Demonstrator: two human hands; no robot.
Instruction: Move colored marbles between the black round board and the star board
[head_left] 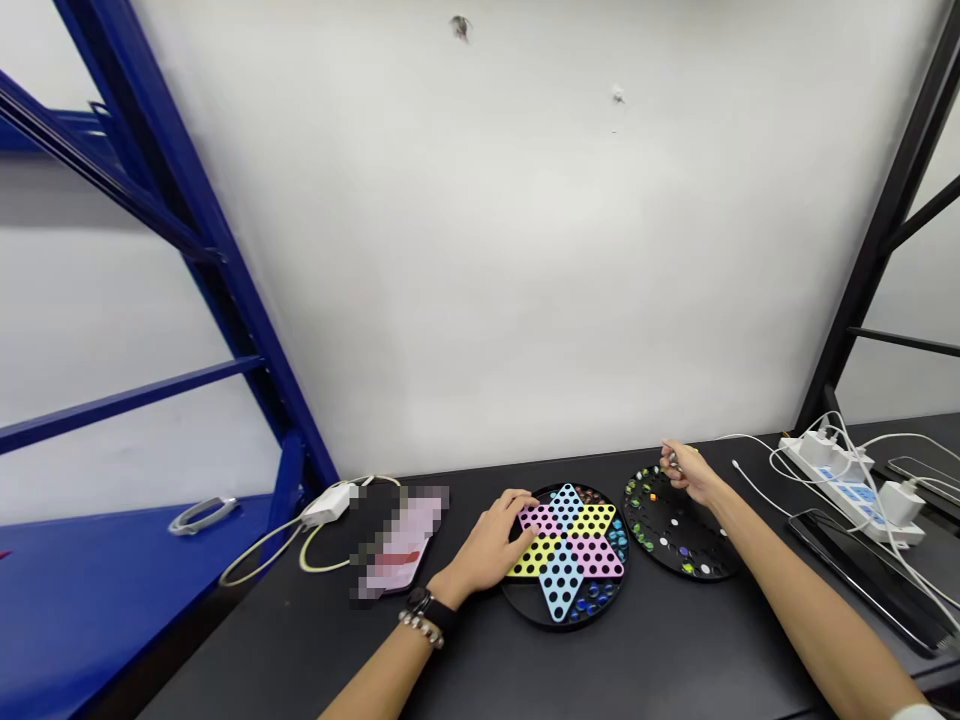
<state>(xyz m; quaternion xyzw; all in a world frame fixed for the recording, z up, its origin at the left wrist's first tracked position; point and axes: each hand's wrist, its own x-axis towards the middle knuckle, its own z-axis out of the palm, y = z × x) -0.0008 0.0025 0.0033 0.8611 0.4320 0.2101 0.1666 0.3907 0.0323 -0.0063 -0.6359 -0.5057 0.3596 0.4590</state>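
If the left hand (491,540), spread on the star board (565,539), drags it, the blue marbles (592,591) could spill; the right hand (691,474), narrow over the black disc (661,518), might brush others loose; whether it holds one, I cannot tell.

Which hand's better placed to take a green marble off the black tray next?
Right, I'd say. The right hand is already over the black tray, near the green marbles. The left hand is at the star board, farther off.
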